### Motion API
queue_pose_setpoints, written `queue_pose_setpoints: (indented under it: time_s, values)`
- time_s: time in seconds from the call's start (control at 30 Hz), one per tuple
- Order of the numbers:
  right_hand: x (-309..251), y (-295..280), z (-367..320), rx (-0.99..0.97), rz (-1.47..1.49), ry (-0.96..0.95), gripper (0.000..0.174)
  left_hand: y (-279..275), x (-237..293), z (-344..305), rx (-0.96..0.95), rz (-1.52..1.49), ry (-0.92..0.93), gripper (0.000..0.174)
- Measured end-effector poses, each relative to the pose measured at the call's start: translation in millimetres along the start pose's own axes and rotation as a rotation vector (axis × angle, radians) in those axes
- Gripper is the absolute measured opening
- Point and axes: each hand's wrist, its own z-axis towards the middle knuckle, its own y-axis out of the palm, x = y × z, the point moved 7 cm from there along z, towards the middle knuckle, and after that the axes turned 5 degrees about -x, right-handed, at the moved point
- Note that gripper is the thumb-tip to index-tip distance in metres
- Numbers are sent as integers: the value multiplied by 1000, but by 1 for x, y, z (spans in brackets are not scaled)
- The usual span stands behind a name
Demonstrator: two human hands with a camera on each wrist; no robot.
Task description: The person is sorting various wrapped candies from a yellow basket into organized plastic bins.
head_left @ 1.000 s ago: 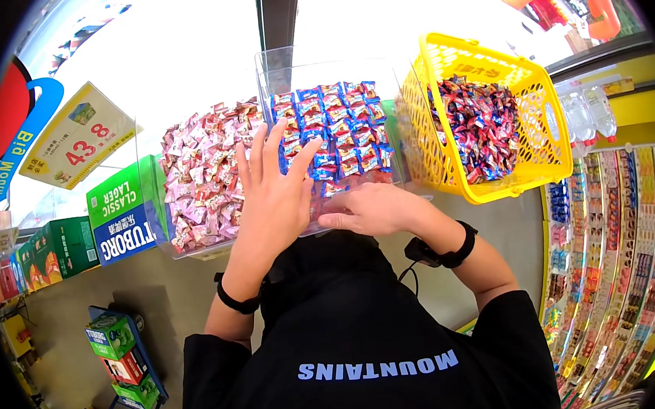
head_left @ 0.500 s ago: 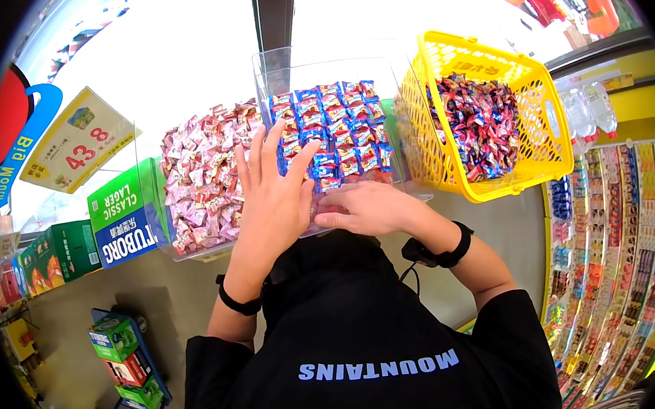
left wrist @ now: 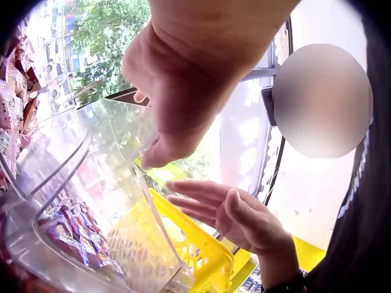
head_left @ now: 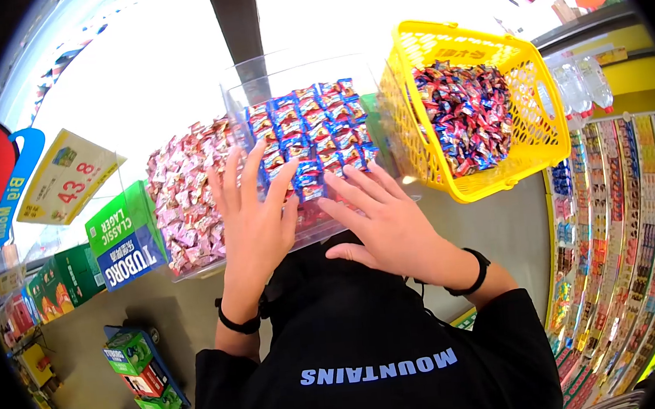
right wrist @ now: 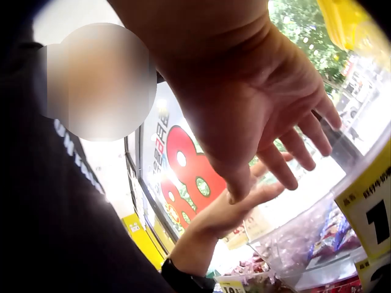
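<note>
Blue-and-red wrapped candies [head_left: 313, 125] lie in neat rows inside a clear plastic bin [left wrist: 113, 137]. Over the front left corner of these rows is my left hand [head_left: 256, 229], its fingers spread and holding nothing. My right hand [head_left: 387, 227] hovers by the bin's front edge with straight, parted fingers and a bare palm, as the right wrist view confirms. Left of the rows, pink wrapped candies [head_left: 188, 188] are heaped loosely. In the left wrist view, the candies [left wrist: 79, 235] show through the bin's wall.
A yellow basket [head_left: 535, 153] with mixed dark and red candies [head_left: 465, 117] stands right of the bin. Green-and-blue beer boxes [head_left: 124, 236] and a price sign [head_left: 71, 178] are at left. Shelves of packets [head_left: 623, 243] line the right side; a loaded trolley [head_left: 147, 372] stands on the floor.
My right hand has lifted from the bin's front edge, and its bent fingers have straightened and spread. My left hand keeps about the same pose over the bin. The head view has turned slightly.
</note>
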Motion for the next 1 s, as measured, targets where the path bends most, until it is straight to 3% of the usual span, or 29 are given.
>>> queue_pose_setpoints:
  time_s: [0.23,0.6,0.77,1.0]
  values:
    - [25,-63,-43,138,-86,141,71,-7,33,13,-17,-40,54,56]
    - [64,-94,-93,230,23,21,64,18,125,71,-85,-79,159,53]
    - [99,-117,-123,255,77,-35,62,27,173,102,-48,-17,184,54]
    - [168,-158,-163,307,84,-41,61,28,225,145,-155,11,218,53]
